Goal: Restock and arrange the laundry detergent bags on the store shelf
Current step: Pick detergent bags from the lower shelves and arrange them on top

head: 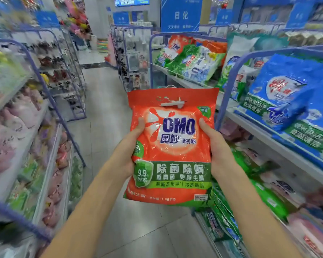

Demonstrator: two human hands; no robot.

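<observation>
On my left runs a shelf [47, 174] of blurred pink and green packs. My left hand [131, 151] grips the left edge of the orange OMO detergent bag [172, 146], thumb on its front. My right hand [218, 151] grips the right edge likewise. The bag stands upright above the aisle floor. Blue detergent bags [291, 90] lie on the right shelf [265, 135].
</observation>
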